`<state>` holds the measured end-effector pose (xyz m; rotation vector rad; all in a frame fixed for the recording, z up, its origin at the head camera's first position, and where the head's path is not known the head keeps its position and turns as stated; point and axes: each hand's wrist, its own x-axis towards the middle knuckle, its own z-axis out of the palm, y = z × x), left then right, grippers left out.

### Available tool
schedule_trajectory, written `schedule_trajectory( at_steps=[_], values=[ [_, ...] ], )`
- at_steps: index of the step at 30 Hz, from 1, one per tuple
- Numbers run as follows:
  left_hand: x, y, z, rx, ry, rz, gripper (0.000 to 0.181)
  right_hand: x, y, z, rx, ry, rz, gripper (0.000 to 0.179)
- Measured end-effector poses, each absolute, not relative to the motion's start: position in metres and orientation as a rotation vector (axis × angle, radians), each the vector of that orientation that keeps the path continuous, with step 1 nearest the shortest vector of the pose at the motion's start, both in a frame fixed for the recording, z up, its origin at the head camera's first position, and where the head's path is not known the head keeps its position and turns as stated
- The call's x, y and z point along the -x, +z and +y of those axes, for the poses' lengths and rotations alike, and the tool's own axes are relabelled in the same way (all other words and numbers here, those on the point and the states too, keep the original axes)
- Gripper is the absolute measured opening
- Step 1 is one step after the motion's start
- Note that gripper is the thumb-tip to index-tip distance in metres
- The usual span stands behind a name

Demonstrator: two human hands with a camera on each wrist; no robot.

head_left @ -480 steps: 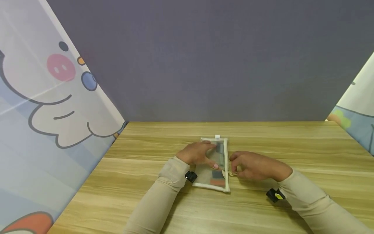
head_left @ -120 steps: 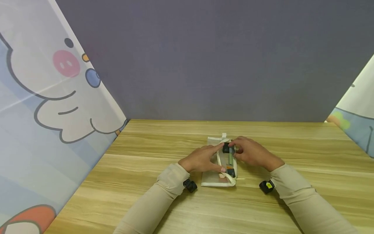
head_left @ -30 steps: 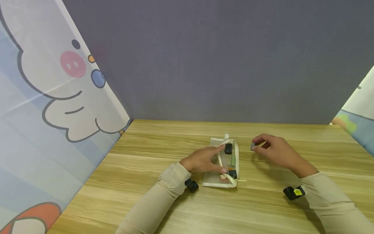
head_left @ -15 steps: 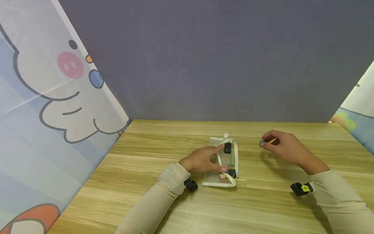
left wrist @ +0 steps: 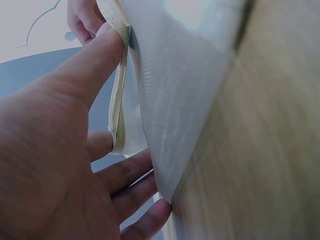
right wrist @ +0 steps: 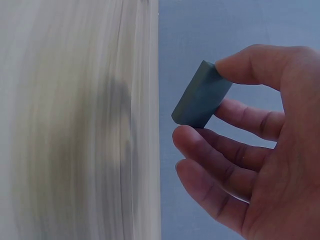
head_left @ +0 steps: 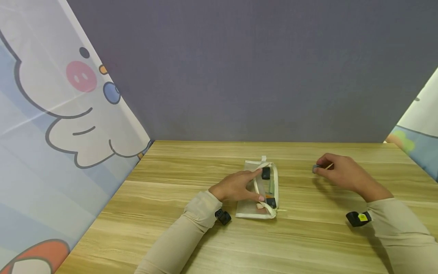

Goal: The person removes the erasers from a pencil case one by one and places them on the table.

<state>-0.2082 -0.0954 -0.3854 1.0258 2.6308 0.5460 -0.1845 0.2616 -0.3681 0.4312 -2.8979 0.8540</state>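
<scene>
A white-edged mesh zip pouch (head_left: 251, 209) lies on the table with its zipped side gaping. My left hand (head_left: 236, 186) rests on it, thumb and index finger spread along the mouth; in the left wrist view, the thumb touches the cream zipper edge (left wrist: 117, 105) and other fingers lie against the mesh (left wrist: 170, 85). Inside the mouth show two black pieces, the upper black piece (head_left: 265, 173) and the lower black piece (head_left: 271, 202), plus a green piece (head_left: 271, 186). To the right, above the table, my right hand (head_left: 345, 173) pinches a small grey-green rectangular block (right wrist: 202, 97) between thumb and fingers.
The wood-grain table (head_left: 205, 243) extends all round the pouch. A grey panel (head_left: 239, 76) stands along its far edge. A cartoon-printed sheet (head_left: 68, 152) borders the left side, and another printed sheet (head_left: 415, 133) the right.
The pouch's side, closed at first, has opened. My right hand, earlier at the zipper and then at the mouth, has moved right with the grey-green block. My left hand stays on the pouch.
</scene>
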Motion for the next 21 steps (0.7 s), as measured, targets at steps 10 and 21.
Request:
schedule_trajectory(
  at_steps=[10,21],
  values=[
    [0.209,-0.386,-0.096,-1.029,0.544,2.626,0.096,0.188,-0.371,0.272,-0.388,0.833,-2.908,0.030],
    [0.211,-0.387,-0.096,-1.050,0.528,2.633,0.095,0.189,-0.373,0.278,-0.340,0.754,-3.000,0.036]
  ],
)
